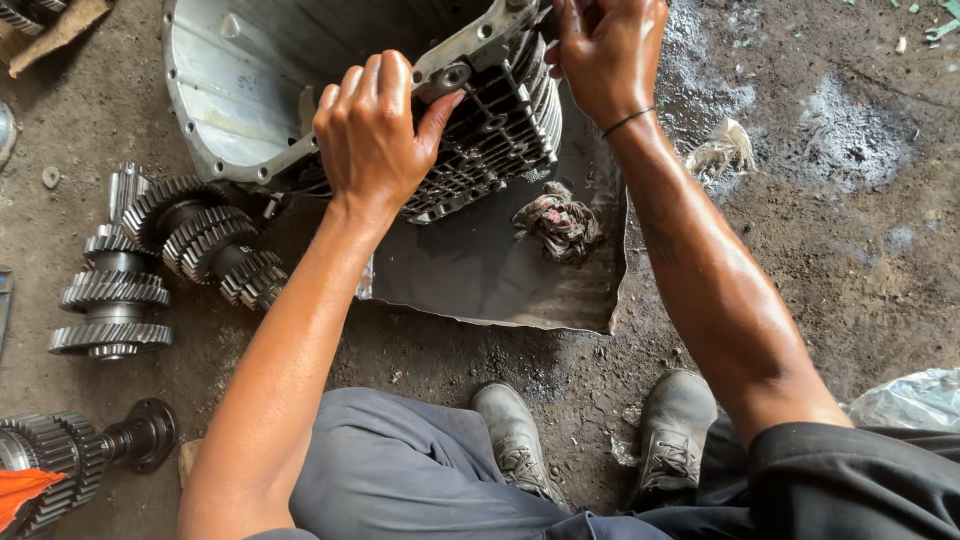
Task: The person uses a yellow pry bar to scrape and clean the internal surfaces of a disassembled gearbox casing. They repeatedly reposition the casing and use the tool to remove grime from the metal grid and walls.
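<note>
A large grey cast-metal gearbox housing, bell-shaped with a bolt-holed flange and a ribbed body, lies on its side on a dark metal sheet spread over the dirty earthen floor, at the top of the view and straight ahead of the crouching person. The left hand curls over the flange edge of the housing, fingers folded down on the far side and thumb pressed against the rim beside a bolt hole, gripping the casting. The right hand sits at the upper right corner of the housing with its fingers drawn together and closed against the ribbed end; whether it pinches some small part there cannot be told. A thin dark band circles the right wrist. On the sheet just beside the ribbed body rests a crumpled, oil-stained rag. To the left on the floor, near the housing, lie two steel gear shafts with stacked toothed wheels, one upright along the view and the other slanting, touching one another. Another geared shaft with a black flanged end lies at the lower left, partly under an orange cloth. Two worn grey boots stand on the floor below the sheet.
</note>
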